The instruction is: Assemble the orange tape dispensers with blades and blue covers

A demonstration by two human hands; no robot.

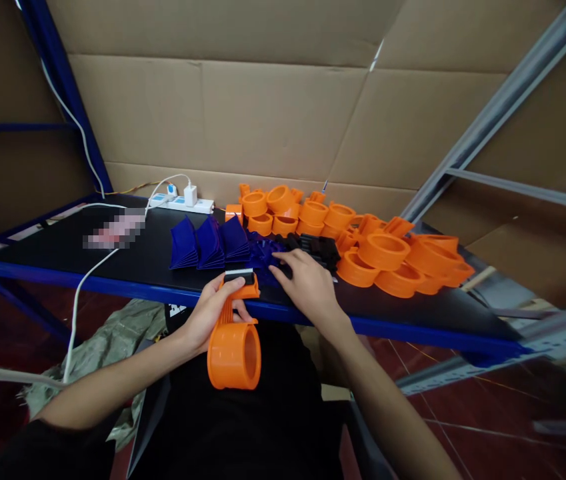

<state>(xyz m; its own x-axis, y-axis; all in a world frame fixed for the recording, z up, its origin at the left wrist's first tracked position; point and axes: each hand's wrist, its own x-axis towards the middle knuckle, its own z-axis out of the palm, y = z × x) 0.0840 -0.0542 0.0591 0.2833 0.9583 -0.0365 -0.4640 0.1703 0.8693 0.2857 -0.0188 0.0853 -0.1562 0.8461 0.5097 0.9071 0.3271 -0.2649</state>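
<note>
My left hand (213, 310) is wrapped round the neck of an orange tape dispenser (234, 343), held at the table's front edge with its toothed black blade on top. My right hand (305, 283) reaches onto the black table top (63, 247), fingers curled down over a heap of small dark blue parts (263, 257) beside some black parts (320, 248). Whether those fingers hold a piece is hidden.
A pile of several orange dispenser bodies (383, 257) fills the table's right and back. Stacks of blue flat pieces (207, 243) lie left of centre. A white power strip (183, 200) with cables sits at the back. Cardboard walls stand behind; a grey metal rack (503, 107) rises at right.
</note>
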